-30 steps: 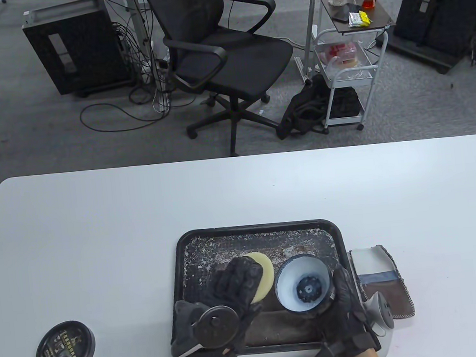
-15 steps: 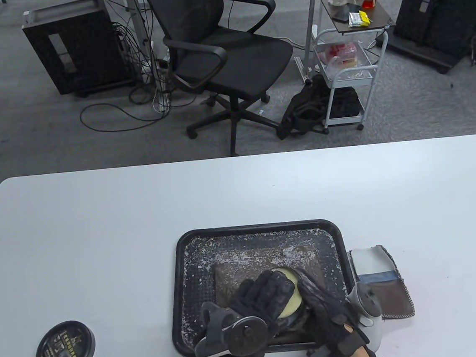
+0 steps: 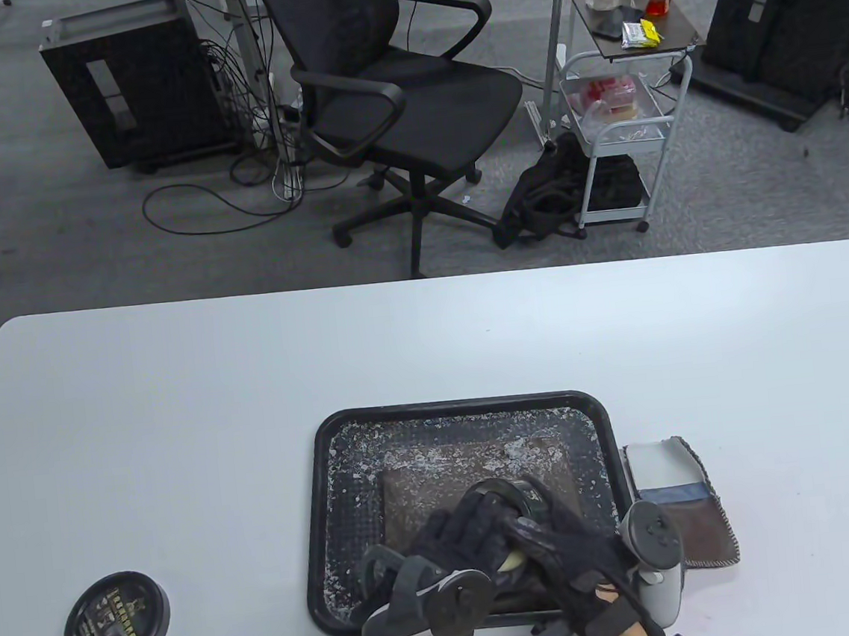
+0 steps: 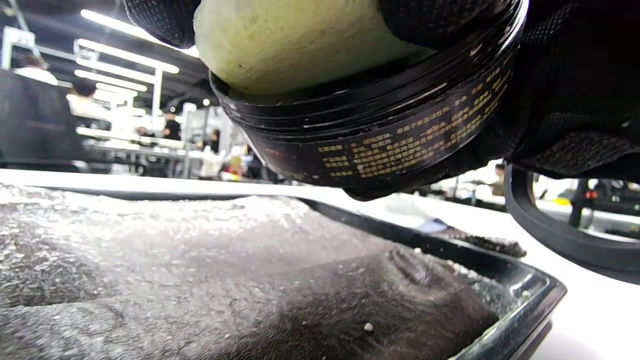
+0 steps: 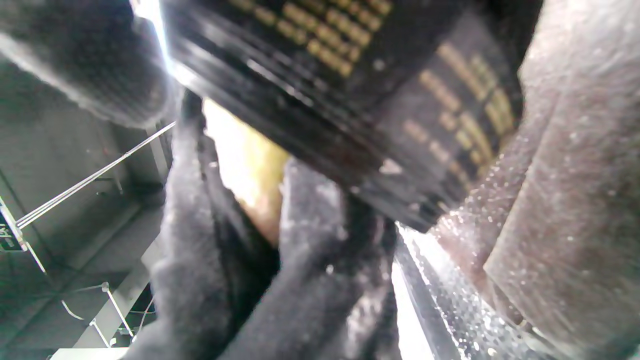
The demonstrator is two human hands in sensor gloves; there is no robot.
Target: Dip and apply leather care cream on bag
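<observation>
My left hand [image 3: 467, 531] grips a pale yellow sponge [image 3: 512, 558] and pushes it down into a black cream jar [image 3: 513, 493], which my right hand [image 3: 559, 545] holds from the right. Both hover low over a dark leather bag [image 3: 440, 481] lying flat in the black tray [image 3: 448, 409]. In the left wrist view the sponge [image 4: 280, 40] fills the mouth of the jar [image 4: 395, 135] just above the leather bag [image 4: 200, 285]. The right wrist view shows the gold-lettered jar [image 5: 360, 75] wall, a strip of sponge [image 5: 250, 165] and the bag [image 5: 555, 215].
The jar's black lid [image 3: 116, 625] lies on the white table at the near left. A folded grey and brown cloth [image 3: 679, 503] lies just right of the tray. White flecks cover the tray floor. An office chair [image 3: 387, 89] stands beyond the far edge.
A second ago the jar was tilted open, with the sponge beside it. The sponge has since gone into the jar, and both hands have drawn nearer to the table's front edge.
</observation>
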